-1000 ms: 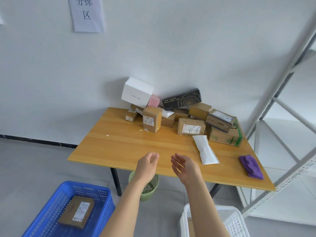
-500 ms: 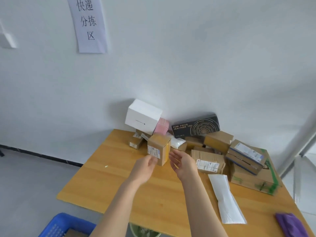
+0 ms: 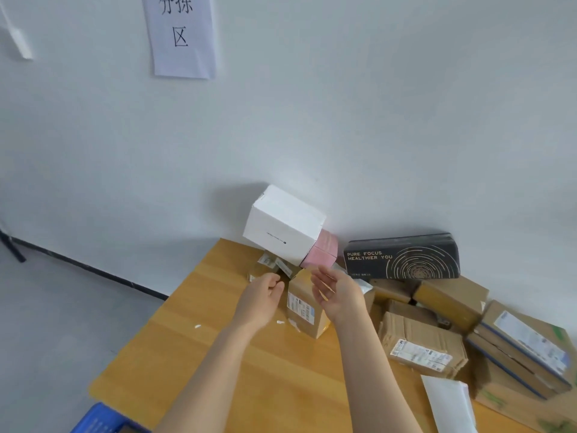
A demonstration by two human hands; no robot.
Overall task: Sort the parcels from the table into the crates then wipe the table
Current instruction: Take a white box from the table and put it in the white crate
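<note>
The wooden table (image 3: 218, 354) stands against a white wall and carries a pile of parcels along its far and right side. The upright cardboard parcel (image 3: 307, 309), with a printed label on its near face, stands on the table at the front left of the pile, between the two hands. The left hand (image 3: 262, 298) is positioned just beside the parcel's left edge; its fingers are loosely curled and enclose nothing, and contact with the parcel cannot be confirmed. The right hand (image 3: 338, 292) is positioned over the parcel's upper right corner, palm facing left, fingers released and spread. Behind the hands, a white box (image 3: 282, 226) sits tilted on top of smaller labelled parcels (image 3: 268, 264), touching a pink box (image 3: 321, 253) on its right. A black box (image 3: 402, 256) printed "PURE FOCUS HEALTHIER YOU" leans against the wall on top of brown cartons. A corrugated carton (image 3: 421, 342) with a label lies right of the right forearm. A white mailer (image 3: 449, 401) lies flat near the front right. A corner of a blue crate (image 3: 100, 421) shows below the table's near left edge. A paper sign (image 3: 181, 35) hangs on the wall.
</note>
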